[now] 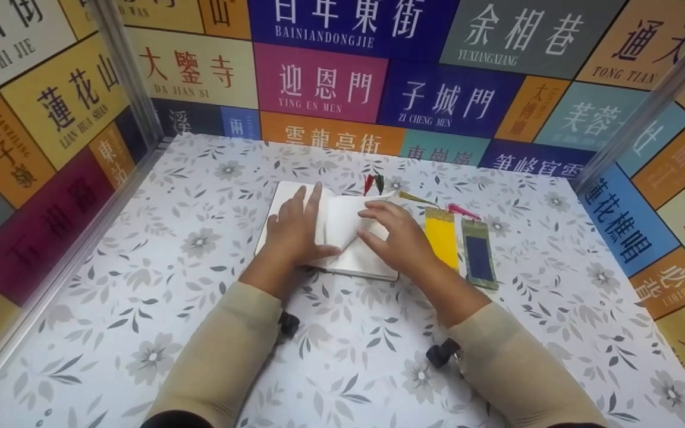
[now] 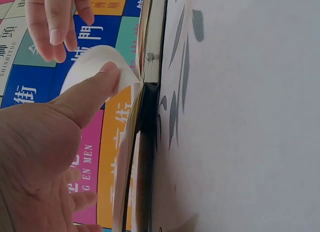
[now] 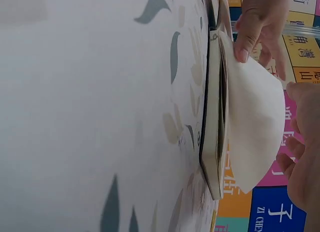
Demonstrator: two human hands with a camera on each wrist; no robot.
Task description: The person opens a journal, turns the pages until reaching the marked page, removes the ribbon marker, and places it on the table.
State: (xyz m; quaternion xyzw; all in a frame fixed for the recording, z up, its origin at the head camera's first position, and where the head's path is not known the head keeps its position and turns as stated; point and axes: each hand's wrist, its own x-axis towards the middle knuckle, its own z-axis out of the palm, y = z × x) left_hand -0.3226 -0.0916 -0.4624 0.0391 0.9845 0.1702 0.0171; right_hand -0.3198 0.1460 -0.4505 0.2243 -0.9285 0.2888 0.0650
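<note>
An open notebook point(image 1: 372, 266) with blank white pages lies on the table. One page point(image 3: 255, 122) stands up from it and bends over in a curve. My left hand point(image 1: 295, 232) is over the notebook's left side with its fingers spread out. Its thumb point(image 2: 95, 89) touches the raised page near the fold. Above the right side is my right hand point(image 1: 405, 238), fingers loosely bent beside the raised page. In the right wrist view a gap shows between those fingers and the page. Nothing is gripped by either hand.
Right of the notebook lie a yellow bookmark point(image 1: 441, 238) and a green and dark blue bookmark point(image 1: 479, 258) with a pink tassel point(image 1: 463, 211). Red point(image 1: 368, 185) and dark green tassels point(image 1: 379, 185) stick out behind the notebook. Patterned panels point(image 1: 319, 83) enclose the floral-covered table point(image 1: 158, 285).
</note>
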